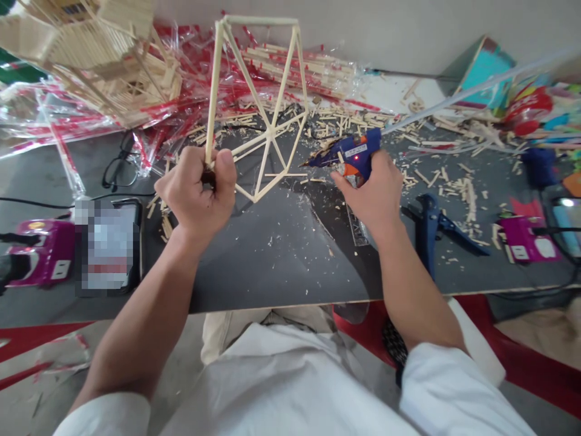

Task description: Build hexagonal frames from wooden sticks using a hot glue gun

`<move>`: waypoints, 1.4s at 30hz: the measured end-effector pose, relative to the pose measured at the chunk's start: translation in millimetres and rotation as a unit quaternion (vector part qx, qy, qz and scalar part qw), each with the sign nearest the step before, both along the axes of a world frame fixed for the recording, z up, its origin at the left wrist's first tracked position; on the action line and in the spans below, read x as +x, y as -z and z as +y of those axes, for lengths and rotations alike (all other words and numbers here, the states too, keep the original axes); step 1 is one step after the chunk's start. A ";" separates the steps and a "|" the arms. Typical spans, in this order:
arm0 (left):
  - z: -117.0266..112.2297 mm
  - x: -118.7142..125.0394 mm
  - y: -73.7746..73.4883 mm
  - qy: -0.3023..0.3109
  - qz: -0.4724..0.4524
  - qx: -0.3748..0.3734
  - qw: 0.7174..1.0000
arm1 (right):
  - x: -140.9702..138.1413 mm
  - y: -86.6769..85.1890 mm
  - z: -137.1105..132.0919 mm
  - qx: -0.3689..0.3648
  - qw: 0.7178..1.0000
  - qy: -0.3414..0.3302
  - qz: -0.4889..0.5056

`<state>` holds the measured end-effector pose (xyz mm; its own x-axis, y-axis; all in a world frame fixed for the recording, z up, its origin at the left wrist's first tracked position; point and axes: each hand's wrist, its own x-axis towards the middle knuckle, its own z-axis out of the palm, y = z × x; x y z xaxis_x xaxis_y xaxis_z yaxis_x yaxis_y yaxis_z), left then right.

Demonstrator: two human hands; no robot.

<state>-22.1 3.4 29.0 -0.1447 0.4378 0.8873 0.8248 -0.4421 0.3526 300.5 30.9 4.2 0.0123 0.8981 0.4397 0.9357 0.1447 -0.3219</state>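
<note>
At left, the left hand [197,184], its forearm angled in from the near side, was curled tightly round a strut of the wooden stick frame [270,131], mid-scene over the dark table [267,260]. Further right, the right hand [379,191] clasped a blue glue gun [356,149] (its small light glowed red), nozzle pointing left.

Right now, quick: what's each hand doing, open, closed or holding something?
Left hand: closed, holding the stick frame.
Right hand: closed around the glue gun, its nozzle pointing toward the frame.
</note>
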 end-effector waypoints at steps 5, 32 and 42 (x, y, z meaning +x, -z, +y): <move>-2.5 0.4 4.1 0.027 0.039 0.034 0.998 | 2.4 4.1 2.3 0.007 0.999 -0.005 0.053; -5.7 1.1 6.2 0.024 0.064 0.013 0.998 | -4.8 -4.7 -3.0 -0.030 0.998 -0.039 0.026; -7.7 2.8 5.8 0.050 0.046 0.006 0.998 | -5.5 -6.8 -4.5 -0.036 0.998 -0.049 0.028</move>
